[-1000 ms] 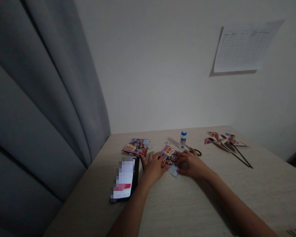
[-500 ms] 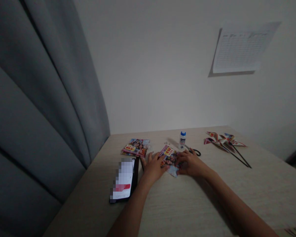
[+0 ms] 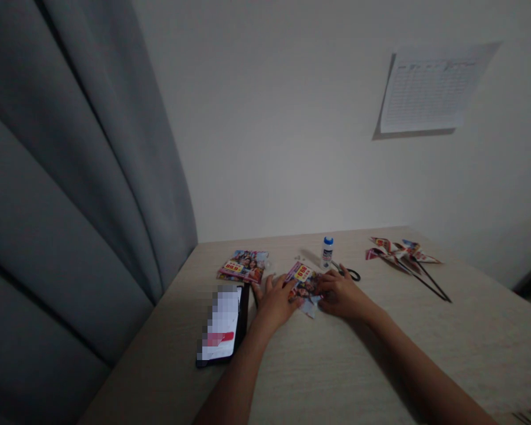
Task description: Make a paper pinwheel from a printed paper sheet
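A printed paper sheet (image 3: 303,281) with a yellow price label lies on the table between my hands. My left hand (image 3: 276,300) rests at its left side with fingers spread, the index finger and thumb touching the paper. At the right edge, my right hand (image 3: 340,295) has its fingers bent and pinched on the paper; the fingertips are partly hidden. The paper's near corner, pale on the underside, looks slightly bent. Just beyond my right hand are black-handled scissors (image 3: 354,274) and an upright white glue bottle (image 3: 327,254) with a blue cap.
A stack of printed papers (image 3: 244,267) lies at the back left, above a phone (image 3: 221,324) with a lit screen. Paper pinwheels (image 3: 400,252) on dark sticks lie at the right. A curtain (image 3: 92,177) hangs left, and a printed form (image 3: 429,94) is on the wall.
My right fingers have shifted slightly inward along the paper's right edge, and its near corner looks more bent. My left hand stays in place.
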### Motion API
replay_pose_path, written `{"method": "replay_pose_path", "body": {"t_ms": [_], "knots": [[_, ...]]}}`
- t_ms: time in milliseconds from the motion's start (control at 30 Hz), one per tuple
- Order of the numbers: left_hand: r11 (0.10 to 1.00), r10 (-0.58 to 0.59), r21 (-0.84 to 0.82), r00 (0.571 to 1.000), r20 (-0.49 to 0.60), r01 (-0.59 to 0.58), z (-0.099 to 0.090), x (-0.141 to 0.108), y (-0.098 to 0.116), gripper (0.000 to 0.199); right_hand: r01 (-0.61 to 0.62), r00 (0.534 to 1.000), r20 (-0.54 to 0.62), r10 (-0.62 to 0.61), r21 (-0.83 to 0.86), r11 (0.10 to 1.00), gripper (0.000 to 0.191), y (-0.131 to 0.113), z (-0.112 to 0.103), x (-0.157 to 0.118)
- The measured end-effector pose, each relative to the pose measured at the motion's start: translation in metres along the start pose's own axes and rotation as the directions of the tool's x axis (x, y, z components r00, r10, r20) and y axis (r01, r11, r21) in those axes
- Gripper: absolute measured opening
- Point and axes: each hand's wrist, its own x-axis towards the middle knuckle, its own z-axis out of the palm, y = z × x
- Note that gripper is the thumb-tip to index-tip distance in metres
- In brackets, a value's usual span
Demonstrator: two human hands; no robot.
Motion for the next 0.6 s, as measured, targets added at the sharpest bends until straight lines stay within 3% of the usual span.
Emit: {"method": "replay_pose_path", "body": {"t_ms": [133, 333, 600], "knots": [[1.000, 0.002, 0.015, 1.000, 0.000, -0.002, 0.001, 0.000, 0.000, 0.060, -0.013, 1.000, -0.004, 0.013, 0.026, 1.000, 0.027, 0.002, 0.000, 0.000], [1.000, 0.012, -0.003, 0.999, -0.041, -0.013, 0.001, 0.000, 0.001, 0.059, -0.019, 1.000, -0.020, 0.020, 0.055, 0.998, 0.014, 0.010, 0.003, 0.000], [0.999, 0.028, -0.026, 0.999, -0.033, -0.029, -0.003, 0.001, 0.003, 0.061, -0.108, 0.993, -0.034, 0.114, 0.131, 0.985, 0.027, 0.017, 0.014, 0.005]]}}
